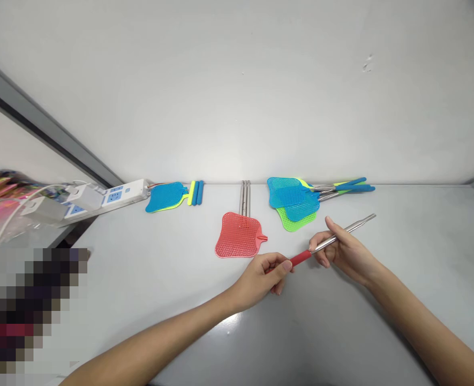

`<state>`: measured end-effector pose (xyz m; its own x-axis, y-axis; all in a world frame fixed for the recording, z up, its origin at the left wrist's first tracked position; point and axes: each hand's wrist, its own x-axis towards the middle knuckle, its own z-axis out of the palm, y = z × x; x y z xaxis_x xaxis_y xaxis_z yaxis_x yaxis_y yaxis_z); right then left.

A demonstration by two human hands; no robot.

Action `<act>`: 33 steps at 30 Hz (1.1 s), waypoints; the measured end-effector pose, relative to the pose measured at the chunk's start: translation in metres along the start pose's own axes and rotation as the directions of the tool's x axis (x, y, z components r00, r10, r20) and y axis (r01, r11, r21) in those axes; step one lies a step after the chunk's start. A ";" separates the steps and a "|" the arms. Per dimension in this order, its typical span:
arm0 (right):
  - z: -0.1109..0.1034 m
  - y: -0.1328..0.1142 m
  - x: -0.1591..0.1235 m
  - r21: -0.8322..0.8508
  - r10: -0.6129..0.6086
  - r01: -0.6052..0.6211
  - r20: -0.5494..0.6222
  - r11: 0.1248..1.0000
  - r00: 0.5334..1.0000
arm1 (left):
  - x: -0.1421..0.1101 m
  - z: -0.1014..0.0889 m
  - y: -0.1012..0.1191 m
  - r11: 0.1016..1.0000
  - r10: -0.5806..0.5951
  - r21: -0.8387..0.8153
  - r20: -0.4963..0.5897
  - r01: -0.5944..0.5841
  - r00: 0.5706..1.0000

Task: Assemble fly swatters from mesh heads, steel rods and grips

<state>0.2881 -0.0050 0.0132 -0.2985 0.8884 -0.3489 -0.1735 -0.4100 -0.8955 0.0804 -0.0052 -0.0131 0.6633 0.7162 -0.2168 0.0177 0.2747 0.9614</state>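
Observation:
My left hand is closed around the red grip of a fly-swatter handle. My right hand pinches the metal rod of that same handle, which slants up to the right above the white table. A loose red swatter head lies flat on the table just left of my left hand, apart from the handle.
Bare metal rods lie by the wall behind the red head. A pile of blue and green swatters sits at the back right. A blue head with blue and yellow grips and a white power strip lie at the back left.

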 end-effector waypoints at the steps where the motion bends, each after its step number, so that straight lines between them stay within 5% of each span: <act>1: 0.001 0.000 0.000 0.002 0.003 -0.003 0.008 1.000 1.000 | -0.001 0.000 0.000 1.000 -0.009 0.029 0.008 0.009 1.000; 26: 0.015 0.007 0.001 -0.121 0.008 0.001 0.075 0.993 0.997 | -0.006 0.005 0.009 0.994 -0.063 0.096 0.060 0.057 0.996; 31: 0.018 -0.002 -0.005 -0.357 0.171 -0.079 0.234 0.931 0.957 | -0.008 0.007 0.006 0.998 -0.046 0.057 0.087 0.041 0.995; 33: 0.017 -0.012 -0.018 -0.544 0.335 -0.104 0.345 0.832 0.877 | -0.007 0.008 0.004 0.999 -0.032 0.024 0.046 0.031 0.998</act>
<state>0.2802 -0.0200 0.0347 -0.6434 0.5705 -0.5104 0.3973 -0.3210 -0.8597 0.0814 -0.0142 -0.0065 0.6962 0.6768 -0.2392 0.0561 0.2809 0.9581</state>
